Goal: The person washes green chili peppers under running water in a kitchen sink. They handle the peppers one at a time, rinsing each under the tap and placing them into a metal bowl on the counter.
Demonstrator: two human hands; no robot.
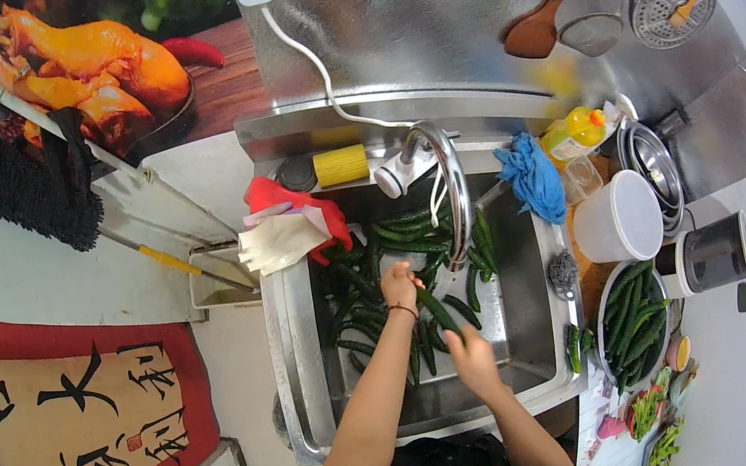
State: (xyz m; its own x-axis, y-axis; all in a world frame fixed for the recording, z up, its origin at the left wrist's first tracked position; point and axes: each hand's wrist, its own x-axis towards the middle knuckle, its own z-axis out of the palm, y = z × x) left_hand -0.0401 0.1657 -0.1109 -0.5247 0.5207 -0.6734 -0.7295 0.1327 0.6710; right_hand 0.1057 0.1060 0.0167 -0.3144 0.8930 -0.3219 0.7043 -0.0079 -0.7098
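Observation:
A dark green cucumber (437,312) slants between my hands above the stainless steel sink (528,325). My left hand (400,289), with a thin bracelet at the wrist, curls around its upper end. At the lower end, my right hand (475,362) grips it and looks blurred. Many more cucumbers (358,325) lie in the basin below, some partly hidden by my left arm. The chrome faucet (456,184) arches over them, just beyond my hands. I cannot tell whether water runs from it.
Right of the sink stand a bowl of cucumbers (636,324), a white plastic tub (617,218) and a yellow detergent bottle (575,130). A steel wool scrubber (562,271) and blue cloth (531,177) rest on the right rim. Rubber gloves (283,239) drape over the left corner.

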